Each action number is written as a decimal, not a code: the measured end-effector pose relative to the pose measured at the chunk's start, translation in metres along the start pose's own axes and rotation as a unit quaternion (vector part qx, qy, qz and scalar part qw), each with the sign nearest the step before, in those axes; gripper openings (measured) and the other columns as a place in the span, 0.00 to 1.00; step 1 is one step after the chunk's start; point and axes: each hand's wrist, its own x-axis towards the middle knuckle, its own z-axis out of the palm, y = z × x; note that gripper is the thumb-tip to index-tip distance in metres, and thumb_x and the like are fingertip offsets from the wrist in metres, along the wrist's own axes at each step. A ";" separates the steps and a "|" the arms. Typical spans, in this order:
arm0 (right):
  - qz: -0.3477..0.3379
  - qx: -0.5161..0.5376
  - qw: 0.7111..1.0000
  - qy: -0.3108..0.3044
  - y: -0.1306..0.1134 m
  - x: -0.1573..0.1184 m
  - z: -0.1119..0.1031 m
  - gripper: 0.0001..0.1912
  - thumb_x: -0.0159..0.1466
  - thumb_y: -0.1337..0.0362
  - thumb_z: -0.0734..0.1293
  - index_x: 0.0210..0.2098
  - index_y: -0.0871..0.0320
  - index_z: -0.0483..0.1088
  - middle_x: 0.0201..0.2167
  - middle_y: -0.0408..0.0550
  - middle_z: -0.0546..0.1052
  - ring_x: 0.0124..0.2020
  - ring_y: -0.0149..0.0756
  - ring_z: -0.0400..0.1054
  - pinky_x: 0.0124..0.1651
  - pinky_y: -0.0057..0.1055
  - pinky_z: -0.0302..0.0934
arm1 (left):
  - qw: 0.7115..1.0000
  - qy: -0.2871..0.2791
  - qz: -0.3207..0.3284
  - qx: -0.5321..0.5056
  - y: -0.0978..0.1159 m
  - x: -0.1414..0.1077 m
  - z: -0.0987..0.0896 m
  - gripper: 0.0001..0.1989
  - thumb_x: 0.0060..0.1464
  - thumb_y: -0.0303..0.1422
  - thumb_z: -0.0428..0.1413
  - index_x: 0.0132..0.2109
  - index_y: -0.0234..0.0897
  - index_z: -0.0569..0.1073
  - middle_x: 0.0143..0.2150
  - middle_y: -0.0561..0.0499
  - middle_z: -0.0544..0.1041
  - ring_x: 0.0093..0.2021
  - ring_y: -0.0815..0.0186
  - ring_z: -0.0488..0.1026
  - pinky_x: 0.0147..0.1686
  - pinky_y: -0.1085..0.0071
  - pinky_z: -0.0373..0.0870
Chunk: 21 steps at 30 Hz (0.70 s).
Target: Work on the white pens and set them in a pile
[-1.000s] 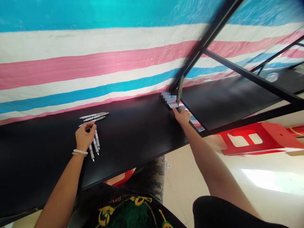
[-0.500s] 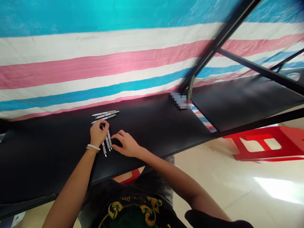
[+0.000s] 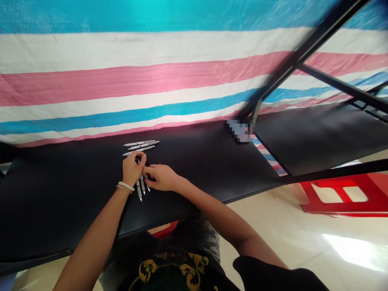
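Pens [image 3: 141, 188], slim, light and stiff, looked slippery along their pale barrels, best pinched mid-barrel. Three lay flat above my hands on the black tabletop [image 3: 60, 202], left of the frame's centre; others ran downward beneath my fingers. My left hand [image 3: 132, 169] curled over their upper ends; my right hand [image 3: 160, 178] had closed against it since the earlier frame. I couldn't tell whether either gripped.

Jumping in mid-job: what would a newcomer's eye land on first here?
The teal, white and pink striped tarp fills the top of the view. Below, on the black tabletop, the left hand and right hand meet over white pens. A red stool stands far right.
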 end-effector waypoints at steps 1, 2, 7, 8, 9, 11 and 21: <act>-0.003 0.008 1.000 -0.005 0.001 0.002 -0.001 0.06 0.64 0.61 0.68 0.41 0.54 0.71 0.32 0.41 0.73 0.28 0.31 0.65 0.31 0.28 0.47 | 1.000 0.003 -0.002 -0.006 0.000 0.000 0.000 0.08 0.60 0.36 0.58 0.40 0.39 0.80 0.39 0.49 0.83 0.39 0.60 0.79 0.44 0.65 0.72; -0.005 0.015 1.000 -0.008 0.003 0.003 -0.002 0.06 0.64 0.62 0.69 0.41 0.54 0.72 0.31 0.41 0.74 0.28 0.31 0.65 0.31 0.28 0.47 | 1.000 0.004 -0.004 -0.011 0.001 0.001 -0.001 0.09 0.60 0.37 0.57 0.41 0.38 0.80 0.39 0.49 0.83 0.39 0.60 0.79 0.45 0.65 0.72; -0.016 0.019 1.000 0.018 0.011 0.005 0.005 0.06 0.64 0.65 0.67 0.41 0.54 0.75 0.31 0.42 0.76 0.31 0.31 0.68 0.32 0.27 0.47 | 0.999 -0.012 0.004 -0.037 0.004 0.006 -0.002 0.14 0.63 0.43 0.56 0.42 0.38 0.81 0.42 0.48 0.84 0.43 0.60 0.80 0.47 0.65 0.72; -0.022 0.022 0.999 0.024 0.013 0.005 0.007 0.06 0.65 0.65 0.66 0.40 0.54 0.76 0.31 0.42 0.76 0.31 0.31 0.68 0.32 0.27 0.47 | 0.999 -0.012 0.009 -0.043 0.005 0.008 -0.002 0.14 0.63 0.43 0.56 0.43 0.38 0.81 0.43 0.48 0.84 0.43 0.60 0.80 0.47 0.65 0.72; -0.029 0.026 0.999 0.029 0.014 0.004 0.009 0.06 0.66 0.64 0.66 0.39 0.54 0.76 0.31 0.42 0.76 0.32 0.31 0.68 0.32 0.27 0.48 | 0.999 -0.012 0.013 -0.047 0.005 0.009 -0.002 0.14 0.63 0.43 0.56 0.43 0.38 0.81 0.44 0.48 0.84 0.44 0.61 0.80 0.47 0.65 0.72; -0.038 0.038 0.998 0.036 0.016 0.002 0.012 0.06 0.66 0.61 0.67 0.38 0.55 0.76 0.30 0.42 0.75 0.31 0.31 0.68 0.32 0.27 0.48 | 0.998 -0.010 0.018 -0.052 0.006 0.010 -0.002 0.15 0.64 0.43 0.56 0.43 0.39 0.81 0.44 0.48 0.84 0.44 0.60 0.80 0.48 0.65 0.71; 0.009 0.303 0.946 0.114 0.032 0.003 0.014 0.02 0.62 0.69 0.67 0.35 0.58 0.72 0.26 0.39 0.70 0.24 0.26 0.63 0.30 0.25 0.59 | 0.970 0.080 -0.034 -0.225 -0.004 0.012 -0.003 0.17 0.65 0.45 0.55 0.45 0.37 0.81 0.47 0.44 0.83 0.51 0.58 0.79 0.54 0.62 0.72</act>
